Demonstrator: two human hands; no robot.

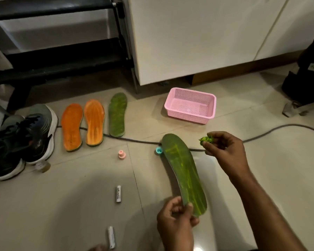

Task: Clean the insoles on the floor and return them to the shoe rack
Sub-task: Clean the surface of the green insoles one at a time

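My left hand grips the heel end of a green insole and holds it up over the floor, toe pointing away. To the right of its toe, my right hand pinches a small green crumpled wad. Three more insoles lie side by side on the tiles farther back: two orange ones and a second green one. The black shoe rack stands at the back left.
A pink mesh basket sits behind the held insole. A grey cable crosses the floor. Dark sneakers are at the left. Two white tubes, a pink cap and a teal cap lie on the tiles.
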